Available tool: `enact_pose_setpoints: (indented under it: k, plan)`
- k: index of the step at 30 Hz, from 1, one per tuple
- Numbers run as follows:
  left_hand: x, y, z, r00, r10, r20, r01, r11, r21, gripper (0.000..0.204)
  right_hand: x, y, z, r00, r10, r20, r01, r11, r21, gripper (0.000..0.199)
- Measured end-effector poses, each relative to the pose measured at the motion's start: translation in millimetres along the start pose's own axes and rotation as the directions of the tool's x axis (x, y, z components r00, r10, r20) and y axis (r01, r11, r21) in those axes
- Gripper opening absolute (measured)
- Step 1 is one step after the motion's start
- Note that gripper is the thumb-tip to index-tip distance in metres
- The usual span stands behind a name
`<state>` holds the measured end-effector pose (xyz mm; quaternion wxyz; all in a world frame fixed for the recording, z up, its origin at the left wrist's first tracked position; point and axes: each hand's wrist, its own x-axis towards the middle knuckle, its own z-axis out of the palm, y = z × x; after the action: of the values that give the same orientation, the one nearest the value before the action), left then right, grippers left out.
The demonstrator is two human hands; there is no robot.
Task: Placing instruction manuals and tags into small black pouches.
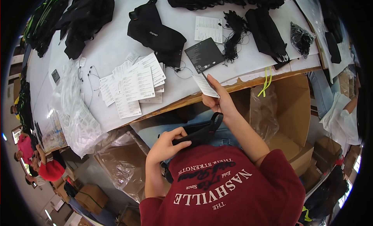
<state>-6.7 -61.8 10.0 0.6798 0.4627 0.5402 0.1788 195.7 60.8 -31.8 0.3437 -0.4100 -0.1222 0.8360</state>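
Note:
My left hand [168, 145] is closed around a black fabric pouch-like piece [200, 133] held in front of my body. A black loop [217, 118] stands up from the end of this piece nearest my right arm. Over the table's front edge, my right hand [218, 94] pinches a printed white tag [204, 86] between thumb and fingers. A thin dark cord runs from below the right hand toward the loop. Just beyond the tag, a black printed card [204, 55] rests on the table. A fanned pile of white printed tags [134, 84] lies to the left.
The white-topped table [171, 97] has a worn wooden edge. On it lie a black fabric piece [155, 31], a folded black one [266, 33], a bundle of black cords [234, 35] and clear plastic bags [74, 105]. An open cardboard box [291, 109] stands below right. People sit far left.

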Motion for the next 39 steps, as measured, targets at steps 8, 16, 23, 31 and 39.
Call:
enact_pose_setpoints:
  k: [8,16,23,31,39]
  plan:
    - [-7,6,-1,0.992,0.033,-0.120,-0.016,0.990,0.139,0.022,1,-13,10,0.992,-0.110,-0.066,0.101,0.987,-0.126,0.028]
    - [-17,26,-15,0.954,0.097,-0.282,0.018,0.925,0.379,0.028,6,-50,-4,0.699,-0.698,0.156,0.572,0.414,-0.708,0.040]
    - [-6,32,-8,0.827,0.419,-0.374,-0.111,0.774,0.623,0.019,-28,-33,54,0.762,-0.140,0.632,0.589,-0.253,-0.767,0.033]
    - [-9,12,-15,0.908,0.411,-0.081,-0.298,0.770,0.565,0.018,-39,-15,34,0.783,0.203,0.588,0.622,-0.266,-0.737,0.032]
    - [21,18,-71,0.922,0.335,-0.192,-0.313,0.940,0.137,0.020,-48,-13,21,0.761,0.306,0.572,0.639,-0.202,-0.742,0.033]
